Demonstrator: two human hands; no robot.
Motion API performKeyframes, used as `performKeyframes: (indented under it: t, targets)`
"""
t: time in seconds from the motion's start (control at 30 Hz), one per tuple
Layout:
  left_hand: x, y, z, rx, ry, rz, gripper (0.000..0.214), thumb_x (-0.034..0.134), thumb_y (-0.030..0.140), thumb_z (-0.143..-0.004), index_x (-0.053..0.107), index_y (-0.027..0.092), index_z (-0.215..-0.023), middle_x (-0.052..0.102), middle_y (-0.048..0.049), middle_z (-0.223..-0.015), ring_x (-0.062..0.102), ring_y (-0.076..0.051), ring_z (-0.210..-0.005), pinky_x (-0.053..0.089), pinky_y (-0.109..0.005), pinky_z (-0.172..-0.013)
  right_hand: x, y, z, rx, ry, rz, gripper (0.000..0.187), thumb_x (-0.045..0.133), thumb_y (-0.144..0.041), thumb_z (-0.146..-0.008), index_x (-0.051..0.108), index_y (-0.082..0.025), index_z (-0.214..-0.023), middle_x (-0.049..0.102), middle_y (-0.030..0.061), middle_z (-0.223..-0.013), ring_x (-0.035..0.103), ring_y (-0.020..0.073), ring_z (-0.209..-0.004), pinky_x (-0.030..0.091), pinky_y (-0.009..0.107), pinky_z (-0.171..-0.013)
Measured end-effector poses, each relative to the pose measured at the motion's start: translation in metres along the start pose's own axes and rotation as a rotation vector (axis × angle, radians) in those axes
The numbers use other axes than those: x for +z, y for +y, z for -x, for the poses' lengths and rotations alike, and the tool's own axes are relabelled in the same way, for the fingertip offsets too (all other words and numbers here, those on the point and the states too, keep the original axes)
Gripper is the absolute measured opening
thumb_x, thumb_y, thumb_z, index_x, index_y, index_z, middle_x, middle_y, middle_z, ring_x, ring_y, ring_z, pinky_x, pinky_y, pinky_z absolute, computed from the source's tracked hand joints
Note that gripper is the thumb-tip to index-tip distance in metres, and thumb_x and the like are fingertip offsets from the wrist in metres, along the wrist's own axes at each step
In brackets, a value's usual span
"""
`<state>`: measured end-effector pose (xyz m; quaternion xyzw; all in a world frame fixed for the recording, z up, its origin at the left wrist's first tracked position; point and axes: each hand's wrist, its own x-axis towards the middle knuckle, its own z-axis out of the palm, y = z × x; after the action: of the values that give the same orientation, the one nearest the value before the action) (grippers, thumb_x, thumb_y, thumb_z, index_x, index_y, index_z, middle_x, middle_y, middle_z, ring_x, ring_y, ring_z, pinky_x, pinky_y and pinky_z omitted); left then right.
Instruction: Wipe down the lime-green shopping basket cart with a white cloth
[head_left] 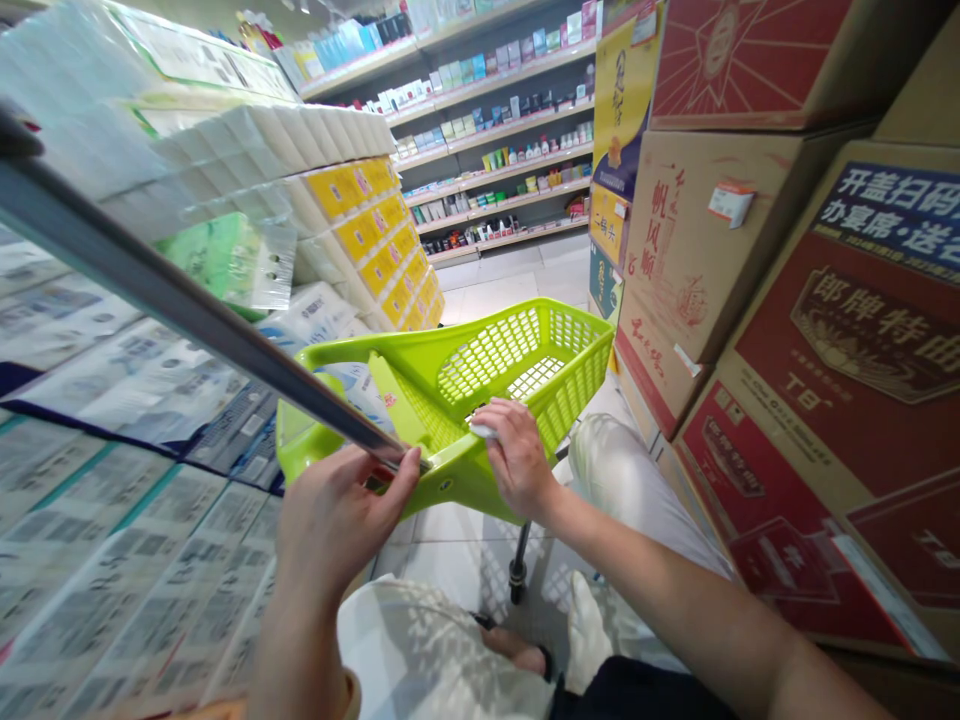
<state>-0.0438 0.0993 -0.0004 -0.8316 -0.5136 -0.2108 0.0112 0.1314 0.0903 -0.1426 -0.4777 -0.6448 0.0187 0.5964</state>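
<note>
— Left hand (337, 515), condition?
— Fingers straight and held together, thumb apart, laid against the near end of a grey metal bar (187, 303) where it meets the rim. Whether it grips the bar, I cannot tell.
— Right hand (517, 460)?
— Curled over the near rim of the green plastic shopping basket (592, 370), knuckles up. A small white object (484, 432) sits pressed under the fingertips, too small to identify.
— Basket location?
— Directly ahead of both hands, between them and the aisle floor beyond, on a dark wheeled post (517, 560) below the right wrist. Tissue packs (112, 380) are stacked left of the left hand, and printed cartons (825, 380) right of the right forearm.
— Handling assessment?
— Judged light, with little visible inside. The moulded plastic looks stiff along the solid rim and springier across the lattice walls. Its surface looks smooth and likely slick. It will probably roll easily and tip if pressed on one side. The solid rim is the best hold, not the lattice.
</note>
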Motion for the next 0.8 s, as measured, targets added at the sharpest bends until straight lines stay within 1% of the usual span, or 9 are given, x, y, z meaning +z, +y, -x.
performKeyframes:
  t: [0.07, 0.13, 0.27, 0.37, 0.43, 0.5, 0.67, 0.73, 0.8]
  targets:
    - [-0.001, -0.002, 0.001, 0.000, -0.001, -0.008, 0.040, 0.051, 0.055, -0.081, 0.075, 0.025, -0.069, 0.076, -0.0035, -0.071, 0.068, -0.020, -0.063, 0.048, -0.027, -0.057, -0.006, 0.009, -0.002, -0.058, -0.059, 0.025, 0.030, 0.042, -0.016, -0.094, 0.057, -0.023, -0.118, 0.064, 0.0076, -0.116, 0.053, 0.0220, -0.118, 0.039, 0.044, -0.107]
    - [-0.002, -0.004, 0.001, 0.003, -0.009, -0.005, 0.040, 0.051, 0.055, -0.081, 0.075, 0.026, -0.069, 0.076, -0.0030, -0.072, 0.069, -0.020, -0.063, 0.047, -0.027, -0.055, -0.017, 0.028, -0.005, -0.085, -0.101, 0.080, 0.027, 0.042, -0.018, -0.095, 0.059, -0.022, -0.117, 0.065, 0.0079, -0.115, 0.055, 0.0221, -0.115, 0.041, 0.043, -0.105]
    - [-0.003, -0.006, 0.001, -0.001, -0.024, -0.002, 0.041, 0.050, 0.056, -0.081, 0.074, 0.027, -0.067, 0.076, -0.0027, -0.073, 0.068, -0.020, -0.062, 0.047, -0.028, -0.055, -0.038, 0.074, -0.010, -0.019, -0.068, 0.208, 0.025, 0.042, -0.021, -0.097, 0.061, -0.022, -0.113, 0.065, 0.0094, -0.112, 0.056, 0.0240, -0.113, 0.040, 0.046, -0.105]
    - [-0.002, -0.007, 0.000, -0.004, -0.018, 0.000, 0.040, 0.051, 0.055, -0.080, 0.074, 0.027, -0.064, 0.076, -0.0019, -0.072, 0.068, -0.020, -0.062, 0.047, -0.027, -0.054, -0.044, 0.092, -0.012, 0.044, -0.030, 0.250, 0.024, 0.042, -0.022, -0.097, 0.062, -0.022, -0.111, 0.065, 0.0092, -0.113, 0.054, 0.0243, -0.116, 0.037, 0.048, -0.108]
    - [-0.002, -0.009, -0.001, 0.001, -0.012, 0.005, 0.038, 0.052, 0.054, -0.080, 0.073, 0.027, -0.065, 0.076, -0.0015, -0.072, 0.068, -0.019, -0.062, 0.047, -0.027, -0.053, -0.039, 0.089, -0.012, 0.083, 0.021, 0.243, 0.024, 0.042, -0.021, -0.096, 0.062, -0.021, -0.110, 0.065, 0.0093, -0.111, 0.054, 0.0248, -0.117, 0.036, 0.048, -0.108]
    - [-0.001, -0.012, -0.003, 0.005, -0.010, -0.001, 0.037, 0.053, 0.053, -0.079, 0.074, 0.026, -0.066, 0.076, -0.0017, -0.072, 0.068, -0.019, -0.062, 0.047, -0.027, -0.053, -0.027, 0.073, -0.010, 0.088, 0.055, 0.205, 0.025, 0.042, -0.018, -0.094, 0.063, -0.021, -0.108, 0.065, 0.0091, -0.108, 0.053, 0.0249, -0.116, 0.038, 0.048, -0.107]
    - [-0.002, -0.021, -0.007, -0.011, -0.017, 0.004, 0.040, 0.050, 0.054, -0.079, 0.074, 0.025, -0.068, 0.077, -0.0034, -0.076, 0.069, -0.022, -0.066, 0.050, -0.031, -0.058, 0.004, 0.022, -0.009, -0.010, -0.024, 0.075, 0.027, 0.044, -0.017, -0.094, 0.061, -0.022, -0.114, 0.066, 0.0080, -0.112, 0.054, 0.0233, -0.116, 0.039, 0.044, -0.106]
    - [-0.004, -0.025, -0.007, -0.038, -0.055, 0.046, 0.039, 0.052, 0.056, -0.078, 0.074, 0.024, -0.069, 0.077, -0.0031, -0.080, 0.070, -0.023, -0.067, 0.050, -0.032, -0.058, 0.005, 0.018, -0.010, -0.042, -0.059, 0.068, 0.027, 0.043, -0.018, -0.096, 0.061, -0.022, -0.115, 0.066, 0.0079, -0.112, 0.055, 0.0226, -0.114, 0.041, 0.043, -0.105]
    - [-0.006, -0.031, -0.006, -0.062, -0.087, 0.089, 0.036, 0.055, 0.058, -0.077, 0.074, 0.027, -0.071, 0.077, -0.0008, -0.080, 0.068, -0.021, -0.062, 0.049, -0.031, -0.055, 0.000, 0.027, -0.012, -0.087, -0.116, 0.076, 0.027, 0.042, -0.020, -0.097, 0.062, -0.022, -0.115, 0.067, 0.0079, -0.112, 0.057, 0.0219, -0.112, 0.044, 0.041, -0.102]
